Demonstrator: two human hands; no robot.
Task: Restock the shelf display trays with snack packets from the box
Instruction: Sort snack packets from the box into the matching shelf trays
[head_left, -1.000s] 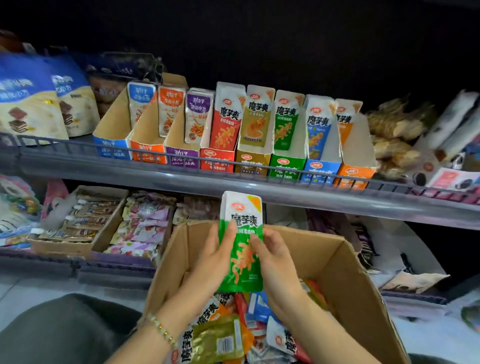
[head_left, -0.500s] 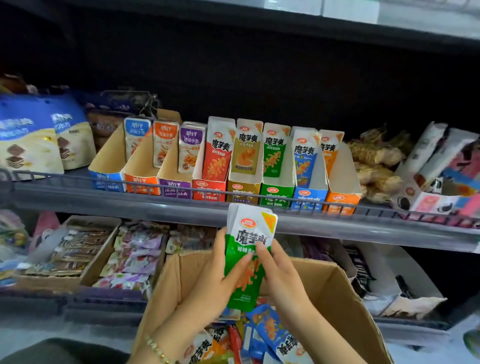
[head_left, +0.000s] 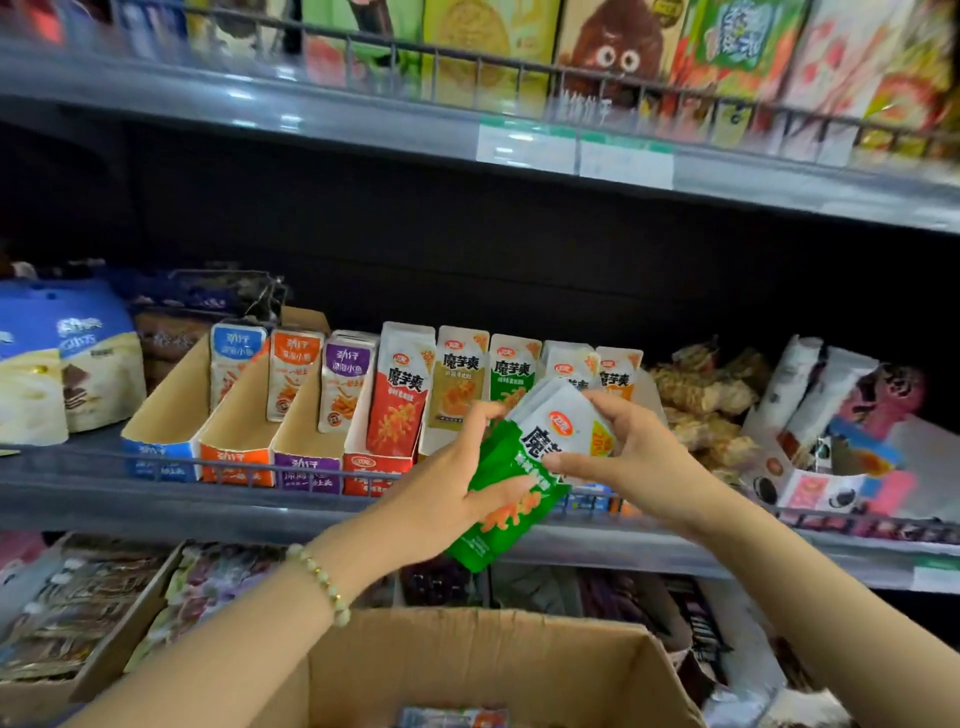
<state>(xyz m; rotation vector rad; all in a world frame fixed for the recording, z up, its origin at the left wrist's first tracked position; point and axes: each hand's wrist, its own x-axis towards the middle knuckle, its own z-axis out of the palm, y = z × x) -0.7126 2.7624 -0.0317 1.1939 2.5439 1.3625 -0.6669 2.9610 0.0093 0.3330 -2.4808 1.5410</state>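
Observation:
A stack of green-and-white snack packets (head_left: 511, 480) is held tilted in front of the middle shelf. My left hand (head_left: 457, 483) grips its lower half and my right hand (head_left: 631, 454) pinches its white top. Behind them stands the row of display trays: blue (head_left: 161, 460), orange (head_left: 236, 462), purple (head_left: 306, 470), red (head_left: 371, 467), then further ones hidden by my hands. A green packet (head_left: 511, 371) stands upright in the tray right behind the stack. The cardboard box (head_left: 467, 660) sits below, its contents mostly out of view.
A wire rail (head_left: 156, 467) runs along the middle shelf's front edge. Blue cookie bags (head_left: 67, 358) stand at the left, wrapped snacks (head_left: 706, 395) and white packs (head_left: 826, 389) at the right. An upper shelf (head_left: 363, 124) overhangs. Trays of sweets (head_left: 78, 613) fill the lower shelf.
Both hands have lifted the green packets out of the box up to the middle shelf, tilting them right. The camera has tipped upward, bringing the upper shelf into view.

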